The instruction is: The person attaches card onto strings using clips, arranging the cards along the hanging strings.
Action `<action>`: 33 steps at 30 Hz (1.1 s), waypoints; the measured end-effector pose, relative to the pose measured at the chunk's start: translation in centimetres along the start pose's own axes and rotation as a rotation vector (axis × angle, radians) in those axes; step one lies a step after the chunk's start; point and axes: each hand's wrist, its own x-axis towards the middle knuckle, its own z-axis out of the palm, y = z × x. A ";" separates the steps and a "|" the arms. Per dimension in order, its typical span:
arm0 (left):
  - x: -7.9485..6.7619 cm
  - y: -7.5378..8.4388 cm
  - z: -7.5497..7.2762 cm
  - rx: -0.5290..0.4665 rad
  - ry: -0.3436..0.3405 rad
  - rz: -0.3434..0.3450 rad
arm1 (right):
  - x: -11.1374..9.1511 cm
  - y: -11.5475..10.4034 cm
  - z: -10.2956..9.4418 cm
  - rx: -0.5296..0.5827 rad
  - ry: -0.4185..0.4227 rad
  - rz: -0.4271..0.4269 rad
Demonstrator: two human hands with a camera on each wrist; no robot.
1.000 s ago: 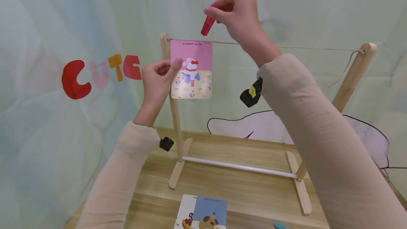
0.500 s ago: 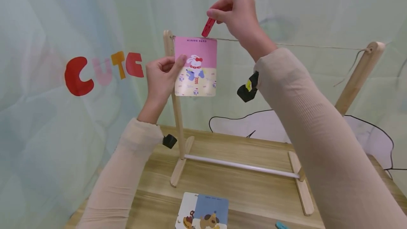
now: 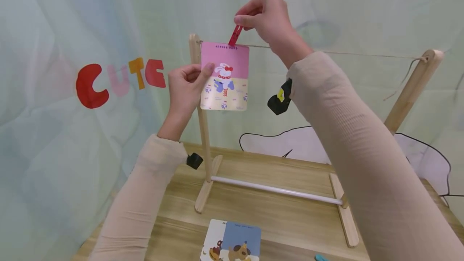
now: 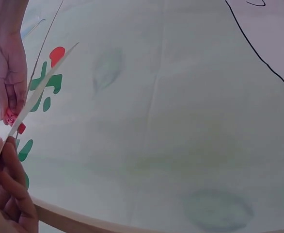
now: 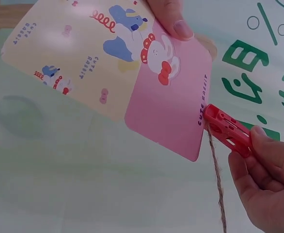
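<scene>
A pink and cream card [image 3: 232, 71] with a rabbit picture hangs upright against the twine [image 3: 290, 49], its top edge level with it. My left hand [image 3: 186, 88] pinches the card's left side, thumb on the printed face. Above the twine, my right hand [image 3: 268, 19] pinches a red clothespin [image 3: 235, 35] by its upper end. In the right wrist view the tip of the clothespin [image 5: 224, 127] overlaps the card's edge beside the printed words, right where the twine [image 5: 217, 174] runs. From the left wrist the card [image 4: 38, 92] shows nearly edge-on.
The twine is strung between two wooden posts [image 3: 204, 140] joined low down by a white rod [image 3: 275, 188]. On the wooden table [image 3: 174, 228] in front lie two overlapping cards [image 3: 241, 233] and a teal clothespin [image 3: 320, 257]. A printed curtain [image 3: 119, 19] stands behind.
My right hand has lowered the red clothespin from above the twine onto the card's top edge. The left hand keeps its pinch on the card; the view has shifted slightly.
</scene>
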 end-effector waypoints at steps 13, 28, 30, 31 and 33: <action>-0.5 -0.1 0.2 0.006 0.006 0.012 | 0.4 0.4 0.1 -0.032 -0.077 -0.004; -0.4 0.1 0.6 -0.027 -0.003 0.040 | 0.8 0.8 -1.0 -0.004 -0.211 -0.126; -0.4 0.2 0.7 -0.030 0.002 0.035 | 0.8 0.9 -1.1 0.007 -0.218 -0.126; -0.3 0.3 0.8 -0.029 0.006 0.032 | 0.8 0.9 -1.2 0.014 -0.219 -0.125; -0.3 0.4 0.9 -0.024 0.015 0.025 | 0.8 0.8 -1.3 0.022 -0.217 -0.124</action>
